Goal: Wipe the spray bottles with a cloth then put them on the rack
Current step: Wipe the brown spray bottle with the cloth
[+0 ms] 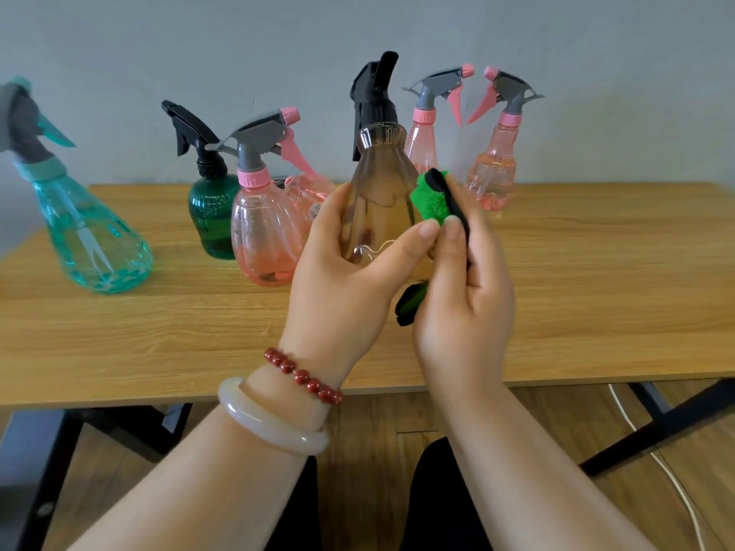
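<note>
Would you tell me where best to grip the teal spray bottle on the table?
Probably hold the teal spray bottle by its narrow shoulder under the collar, coming from the right in view. It stands on its base, flares toward the bottom, and that side is unobstructed.

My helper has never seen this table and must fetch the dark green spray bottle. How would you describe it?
On the wooden table, look at the group of bottles on its left half. The dark green bottle stands just behind and left of the nearest pink bottle. It alone is deep green with an all-black trigger; the teal bottle farther left is pale and see-through.
</note>
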### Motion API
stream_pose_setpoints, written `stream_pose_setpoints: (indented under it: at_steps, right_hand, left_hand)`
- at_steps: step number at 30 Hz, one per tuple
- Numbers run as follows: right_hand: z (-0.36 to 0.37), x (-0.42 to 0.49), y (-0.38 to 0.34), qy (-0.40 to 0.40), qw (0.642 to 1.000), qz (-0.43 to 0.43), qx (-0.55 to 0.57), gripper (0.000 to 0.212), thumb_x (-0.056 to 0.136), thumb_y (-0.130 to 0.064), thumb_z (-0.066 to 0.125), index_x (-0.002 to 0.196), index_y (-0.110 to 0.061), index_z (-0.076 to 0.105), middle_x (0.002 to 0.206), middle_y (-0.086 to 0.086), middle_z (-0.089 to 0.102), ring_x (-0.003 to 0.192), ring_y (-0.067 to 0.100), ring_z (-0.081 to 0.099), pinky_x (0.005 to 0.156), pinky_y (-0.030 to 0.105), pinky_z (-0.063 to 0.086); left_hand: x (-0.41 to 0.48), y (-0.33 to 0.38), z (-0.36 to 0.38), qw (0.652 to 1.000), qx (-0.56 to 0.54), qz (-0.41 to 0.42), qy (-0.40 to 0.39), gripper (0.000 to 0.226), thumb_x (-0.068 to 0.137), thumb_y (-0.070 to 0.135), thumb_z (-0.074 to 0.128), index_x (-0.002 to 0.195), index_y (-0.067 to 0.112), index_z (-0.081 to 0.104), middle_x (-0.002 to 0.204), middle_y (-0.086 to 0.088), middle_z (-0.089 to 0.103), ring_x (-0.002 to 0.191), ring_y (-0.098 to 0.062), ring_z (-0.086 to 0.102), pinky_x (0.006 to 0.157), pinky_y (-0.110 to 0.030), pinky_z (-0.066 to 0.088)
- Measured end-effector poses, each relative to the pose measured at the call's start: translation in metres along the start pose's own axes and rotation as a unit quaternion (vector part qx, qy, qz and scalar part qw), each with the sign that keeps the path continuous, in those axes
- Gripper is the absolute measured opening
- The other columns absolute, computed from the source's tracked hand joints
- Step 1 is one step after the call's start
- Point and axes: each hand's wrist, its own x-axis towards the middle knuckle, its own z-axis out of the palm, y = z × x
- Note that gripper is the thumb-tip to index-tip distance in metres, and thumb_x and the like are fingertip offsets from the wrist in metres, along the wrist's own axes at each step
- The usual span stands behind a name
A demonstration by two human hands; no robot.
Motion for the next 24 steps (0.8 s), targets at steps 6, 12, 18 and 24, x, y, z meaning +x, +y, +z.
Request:
stream_pose_setpoints:
  at_steps: [6,12,18,24]
  right_hand:
    - [0.002,-0.001,0.001,0.006,0.999,0.043,0.028,0.034,0.105,-0.019,0.039,0.134,-0.019,0.056,0.13,-0.017,0.059,0.125,-0.003,0.051,0.103,0.02,0.043]
    - [0.0,0.001,0.004,0.024,0.996,0.083,0.038,0.031,0.105,-0.021,0.04,0.126,-0.022,0.063,0.117,-0.015,0.068,0.112,-0.002,0.06,0.095,0.022,0.048]
    - [0.007,-0.019,0.001,0.019,0.998,-0.048,-0.021,0.035,0.104,-0.015,0.039,0.136,-0.008,0.052,0.136,-0.004,0.056,0.131,0.005,0.05,0.105,0.023,0.043]
    - [0.001,0.003,0.009,0.027,0.988,0.139,0.056,0.032,0.106,-0.03,0.038,0.128,-0.029,0.061,0.121,-0.015,0.067,0.116,-0.002,0.058,0.095,0.022,0.048]
  left_hand:
    - [0.001,-0.005,0.0,0.999,-0.028,-0.032,0.014,0.07,0.071,0.051,0.079,0.132,0.026,0.056,0.111,0.009,0.073,0.106,-0.01,0.068,0.096,-0.042,0.054]
    - [-0.001,-0.005,-0.001,1.0,-0.006,-0.022,0.016,0.046,0.083,0.033,0.078,0.125,0.022,0.061,0.104,0.009,0.074,0.098,-0.009,0.07,0.088,-0.03,0.056]
    - [0.004,-0.004,0.0,0.999,-0.018,-0.042,0.023,0.048,0.081,0.043,0.075,0.124,0.026,0.062,0.107,0.007,0.074,0.101,-0.012,0.069,0.093,-0.046,0.056]
    - [0.001,-0.007,0.0,0.997,-0.056,-0.054,0.02,0.054,0.072,0.047,0.077,0.121,0.031,0.061,0.108,0.007,0.074,0.103,-0.015,0.07,0.094,-0.046,0.054]
